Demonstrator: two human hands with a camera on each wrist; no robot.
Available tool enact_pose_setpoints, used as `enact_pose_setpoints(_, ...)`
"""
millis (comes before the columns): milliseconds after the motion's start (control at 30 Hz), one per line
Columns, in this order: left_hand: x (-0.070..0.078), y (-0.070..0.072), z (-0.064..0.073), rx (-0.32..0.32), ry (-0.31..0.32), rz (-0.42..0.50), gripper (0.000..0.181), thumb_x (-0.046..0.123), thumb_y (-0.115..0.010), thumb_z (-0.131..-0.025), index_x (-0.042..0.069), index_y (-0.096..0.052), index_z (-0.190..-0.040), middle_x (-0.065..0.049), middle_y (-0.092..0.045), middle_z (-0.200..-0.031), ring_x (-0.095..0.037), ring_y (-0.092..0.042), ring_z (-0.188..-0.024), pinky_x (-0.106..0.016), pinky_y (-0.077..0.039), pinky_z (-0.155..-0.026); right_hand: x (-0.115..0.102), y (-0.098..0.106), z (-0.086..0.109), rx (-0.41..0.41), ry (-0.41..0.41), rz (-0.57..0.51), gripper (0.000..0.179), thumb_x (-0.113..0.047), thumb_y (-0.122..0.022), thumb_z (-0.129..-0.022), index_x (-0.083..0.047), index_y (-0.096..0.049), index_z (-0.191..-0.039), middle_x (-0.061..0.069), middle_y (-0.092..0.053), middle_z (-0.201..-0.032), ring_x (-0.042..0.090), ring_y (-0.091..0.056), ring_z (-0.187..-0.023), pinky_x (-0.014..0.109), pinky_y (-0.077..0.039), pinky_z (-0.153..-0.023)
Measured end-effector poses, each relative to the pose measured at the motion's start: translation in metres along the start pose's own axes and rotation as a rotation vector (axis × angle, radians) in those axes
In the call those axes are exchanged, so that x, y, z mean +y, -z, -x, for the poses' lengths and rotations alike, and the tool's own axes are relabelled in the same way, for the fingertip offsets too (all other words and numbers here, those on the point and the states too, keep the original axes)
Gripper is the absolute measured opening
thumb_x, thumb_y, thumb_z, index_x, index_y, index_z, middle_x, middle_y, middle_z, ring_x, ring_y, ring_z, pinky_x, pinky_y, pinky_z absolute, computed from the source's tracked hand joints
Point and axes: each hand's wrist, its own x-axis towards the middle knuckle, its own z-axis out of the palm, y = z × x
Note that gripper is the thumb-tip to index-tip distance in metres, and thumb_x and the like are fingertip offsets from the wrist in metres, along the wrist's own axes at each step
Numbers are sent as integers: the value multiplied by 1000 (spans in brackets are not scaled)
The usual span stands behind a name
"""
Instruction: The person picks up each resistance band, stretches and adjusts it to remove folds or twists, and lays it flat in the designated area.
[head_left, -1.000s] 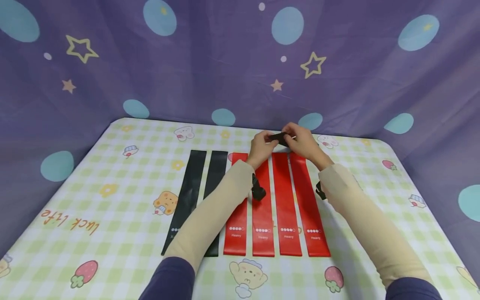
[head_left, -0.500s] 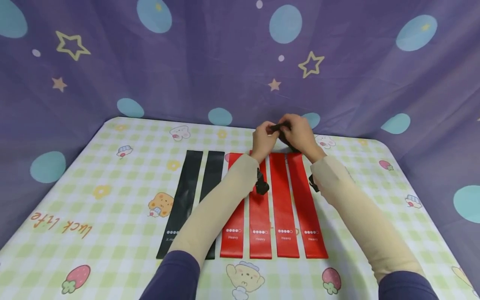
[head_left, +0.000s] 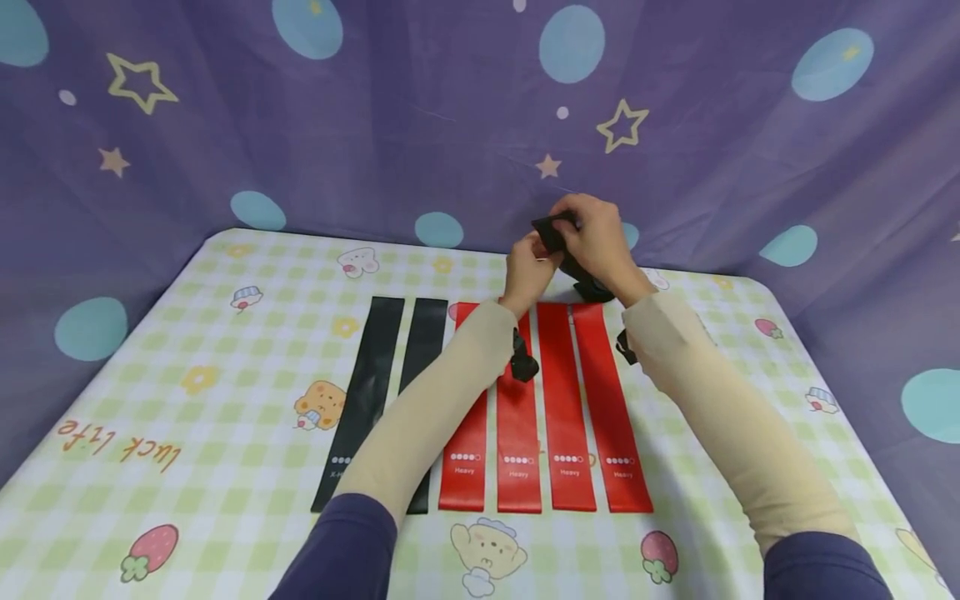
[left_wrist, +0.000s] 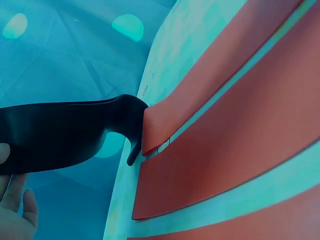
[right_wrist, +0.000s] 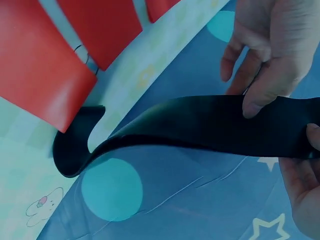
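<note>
Beyond the row of red bands, both hands hold a black resistance band (right_wrist: 200, 125) up off the table. My right hand (head_left: 596, 237) grips its raised end, a short piece of which shows past the fingers. Slightly lower and to the left, my left hand (head_left: 527, 271) pinches the band by an edge, thumb on one face and fingers behind. The rest of the band hangs down in a curve. Its lower end (right_wrist: 75, 150) curls on the table beside the tip of the rightmost red band (left_wrist: 185, 90).
Red bands marked "Heavy" (head_left: 573, 417) lie flat side by side. To their left lie two black bands (head_left: 378, 358), one partly under the left forearm. A checked cloth (head_left: 247, 375) covers the table. A purple patterned curtain (head_left: 465, 125) hangs behind the far edge.
Both hands have risen and moved away, the right more than the left. The black band, earlier stretched short between the fingers, now hangs longer, and its lower end shows on the table.
</note>
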Motion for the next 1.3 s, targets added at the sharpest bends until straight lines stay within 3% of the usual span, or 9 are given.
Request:
enact_pose_setpoints(200,2,4,3,-4,-14,38,23,0,-67,-81,-4,-66,-104,-20,-71,-93,-28,-68,-88,-20,-53,-74,-10,4,-2,6,-2,-20,7,1,-66,-83,0,-70,-89,18,-70,-91,34,-65,-85,45,-50,-79)
enact_pose_setpoints(500,-2,8,12,-125,-14,87,25,-2,-67,-83,-9,-64,-107,-26,-69,-99,-33,-67,-94,-26,-55,-82,-29,11,-12,76,0,-107,7,3,-66,-82,3,-69,-88,19,-70,-87,30,-66,-74,41,-52,-71)
enact_pose_setpoints(600,-4,9,13,-124,-24,76,25,-1,-67,-83,-8,-64,-107,-25,-69,-100,-33,-67,-94,-27,-55,-82,-35,14,-16,97,-11,-116,7,3,-66,-82,4,-69,-88,19,-71,-87,29,-66,-73,35,-52,-69)
enact_pose_setpoints(767,-8,12,15,-114,-47,47,23,1,-68,-82,-7,-66,-104,-23,-70,-98,-31,-68,-93,-27,-55,-81,-43,19,-19,138,-31,-132,7,0,-68,-82,2,-70,-89,15,-72,-91,25,-68,-75,16,-48,-66)
enact_pose_setpoints(900,-12,14,18,-121,-32,43,24,1,-69,-83,-6,-67,-105,-22,-70,-100,-31,-69,-93,-28,-56,-81,-47,24,-18,152,-45,-139,8,-1,-67,-83,2,-70,-90,14,-72,-92,23,-68,-76,7,-43,-65)
enact_pose_setpoints(1167,-20,18,21,-111,-19,-29,23,7,-69,-85,-2,-69,-106,-18,-72,-101,-28,-69,-94,-29,-56,-82,-55,34,-20,196,-71,-139,11,-4,-66,-85,0,-71,-93,14,-72,-87,22,-65,-74,4,-43,-65)
enact_pose_setpoints(1300,-24,19,22,-90,-22,-73,21,11,-69,-85,0,-70,-103,-17,-72,-98,-27,-69,-92,-31,-55,-82,-56,40,-22,222,-76,-136,10,-4,-66,-84,0,-71,-92,13,-72,-86,9,-63,-70,4,-45,-65)
